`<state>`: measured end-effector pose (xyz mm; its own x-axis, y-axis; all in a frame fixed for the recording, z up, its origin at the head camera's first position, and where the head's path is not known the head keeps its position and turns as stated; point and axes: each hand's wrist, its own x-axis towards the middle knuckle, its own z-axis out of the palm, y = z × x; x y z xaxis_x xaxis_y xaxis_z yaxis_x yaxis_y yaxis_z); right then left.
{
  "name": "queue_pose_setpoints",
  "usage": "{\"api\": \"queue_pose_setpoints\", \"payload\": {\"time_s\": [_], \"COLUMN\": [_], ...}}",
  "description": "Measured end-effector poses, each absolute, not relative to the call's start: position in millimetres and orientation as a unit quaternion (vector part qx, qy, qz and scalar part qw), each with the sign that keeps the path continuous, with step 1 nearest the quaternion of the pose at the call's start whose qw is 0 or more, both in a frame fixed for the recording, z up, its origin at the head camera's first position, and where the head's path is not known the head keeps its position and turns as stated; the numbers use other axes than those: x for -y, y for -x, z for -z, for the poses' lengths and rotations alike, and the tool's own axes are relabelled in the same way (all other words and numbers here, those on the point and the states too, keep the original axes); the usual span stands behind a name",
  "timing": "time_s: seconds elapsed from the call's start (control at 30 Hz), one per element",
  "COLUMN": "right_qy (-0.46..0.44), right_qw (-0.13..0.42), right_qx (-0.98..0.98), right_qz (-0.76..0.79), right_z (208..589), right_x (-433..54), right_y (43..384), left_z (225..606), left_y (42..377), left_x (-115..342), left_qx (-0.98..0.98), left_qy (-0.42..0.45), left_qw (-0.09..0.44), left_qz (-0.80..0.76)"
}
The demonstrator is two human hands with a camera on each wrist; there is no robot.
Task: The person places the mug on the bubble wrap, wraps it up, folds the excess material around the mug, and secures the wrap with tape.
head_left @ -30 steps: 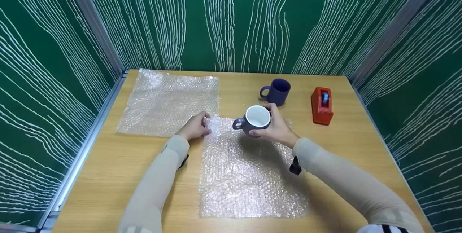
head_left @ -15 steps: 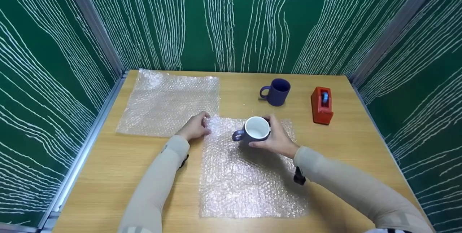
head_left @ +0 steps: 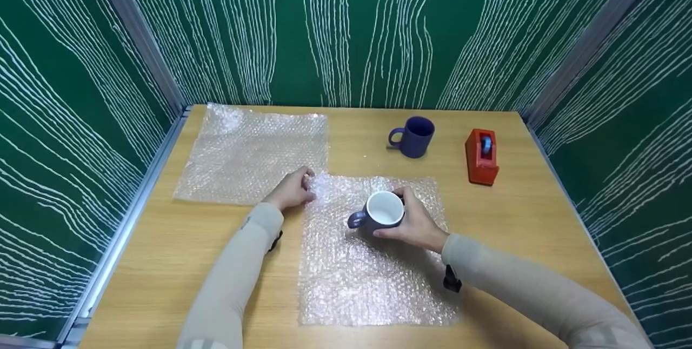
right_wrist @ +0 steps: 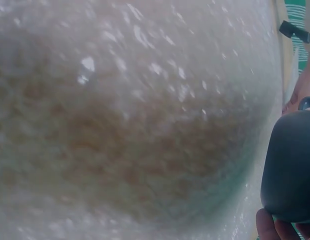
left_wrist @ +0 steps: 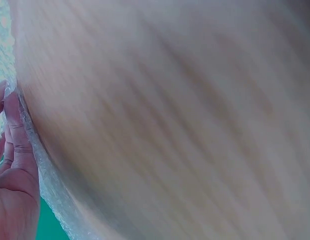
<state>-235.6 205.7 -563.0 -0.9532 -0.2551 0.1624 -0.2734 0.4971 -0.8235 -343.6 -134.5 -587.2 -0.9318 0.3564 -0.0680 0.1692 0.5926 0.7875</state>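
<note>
My right hand (head_left: pixel 416 222) grips a dark blue mug (head_left: pixel 373 225) with a white inside. Its handle points left and its mouth faces up. The mug is above a sheet of bubble wrap (head_left: pixel 367 289) on the table, casting a shadow on it. In the right wrist view, the mug's dark side (right_wrist: pixel 292 165) shows at the right edge, with fingertips (right_wrist: pixel 267 225) on it. My left hand (head_left: pixel 290 190) is at the sheet's far left corner. Thumb and fingers (left_wrist: pixel 17 150) pinch the edge of the wrap (left_wrist: pixel 50 185) in the left wrist view.
A second sheet of bubble wrap (head_left: pixel 248 154) lies at the back left of the wooden table (head_left: pixel 146 262). Another dark blue mug (head_left: pixel 417 137) stands upright at the back. To its right is a red tape dispenser (head_left: pixel 482 157). Green walls (head_left: pixel 346 30) enclose the table.
My right hand has brought the mug nearer to me, from the far edge of the bubble wrap further over the sheet. The left hand has stayed at the corner.
</note>
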Motion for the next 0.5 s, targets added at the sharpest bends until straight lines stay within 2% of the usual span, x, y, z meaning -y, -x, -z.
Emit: {"api": "queue_pose_setpoints", "payload": {"time_s": [0.5], "right_qy": [-0.137], "right_qw": [-0.014], "right_qx": [0.877], "right_qz": [-0.459], "right_z": [577.7], "right_x": [-207.3], "right_y": [224.9], "left_z": [585.6], "left_y": [344.2], "left_x": [135.9], "left_qx": [-0.893], "left_qy": [-0.157], "left_qw": [0.109], "left_qz": [-0.406]}}
